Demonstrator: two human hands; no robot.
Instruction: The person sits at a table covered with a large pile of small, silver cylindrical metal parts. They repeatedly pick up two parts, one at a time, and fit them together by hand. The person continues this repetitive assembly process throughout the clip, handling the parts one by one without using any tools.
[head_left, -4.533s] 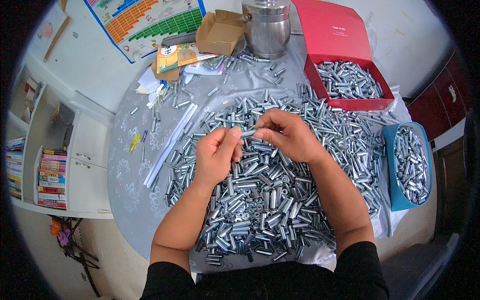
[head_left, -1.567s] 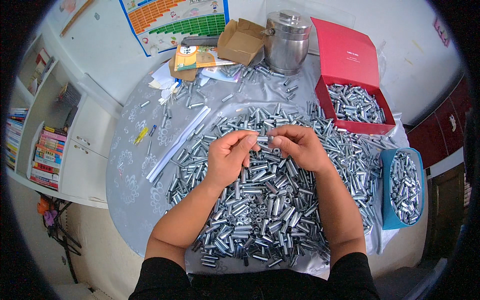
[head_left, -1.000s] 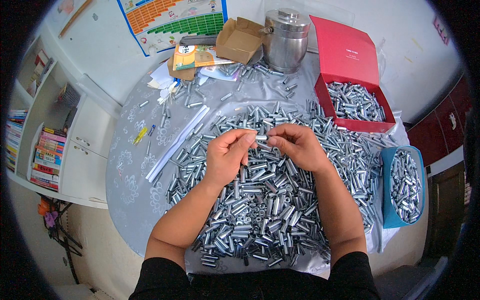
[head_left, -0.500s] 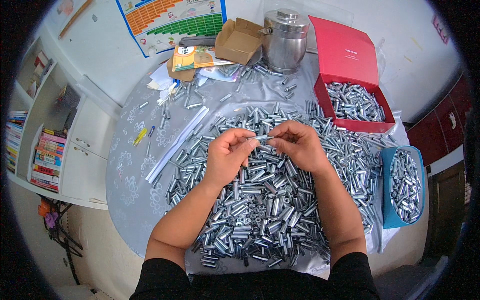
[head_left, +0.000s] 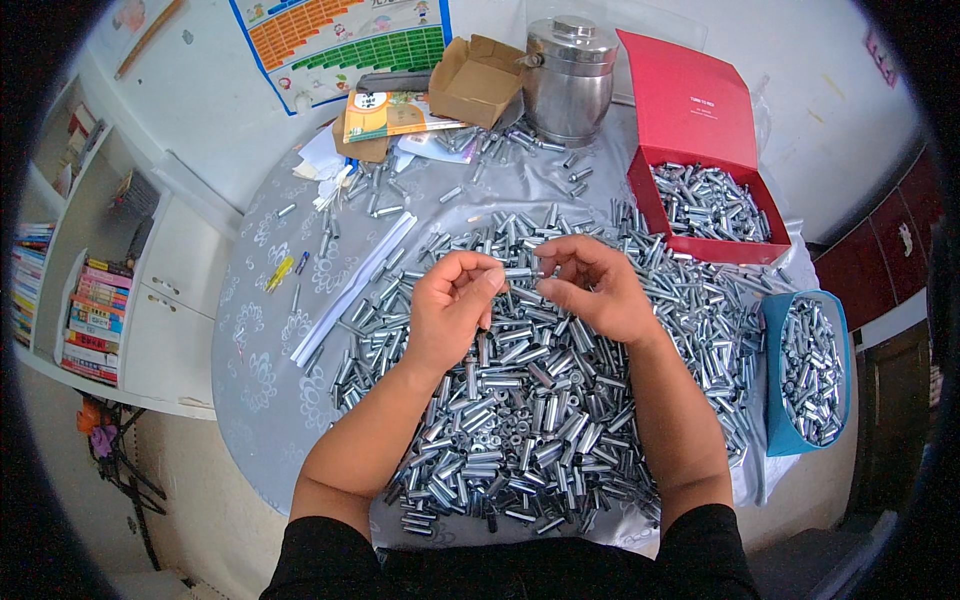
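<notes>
My left hand [head_left: 455,302] pinches a short silvery metal sleeve [head_left: 518,272] between thumb and fingers, holding it nearly level above the heap. Close to the sleeve's right end is my right hand [head_left: 595,285], its thumb and forefinger parted around that end; whether a fingertip touches it is hard to make out. Beneath both hands spreads a big pile of loose metal sleeves [head_left: 540,410], with small nuts [head_left: 520,428] among them in the middle.
An open red box [head_left: 710,248] and a blue bin [head_left: 778,400], both filled with metal pieces, stand at the right. At the back are a steel pot [head_left: 572,85], a cardboard box [head_left: 475,85] and a book [head_left: 400,118]. A white strip [head_left: 355,290] lies left of the pile.
My right thumb and forefinger have spread apart from their pinch on the sleeve's right end. My left hand keeps its hold, shifted slightly left.
</notes>
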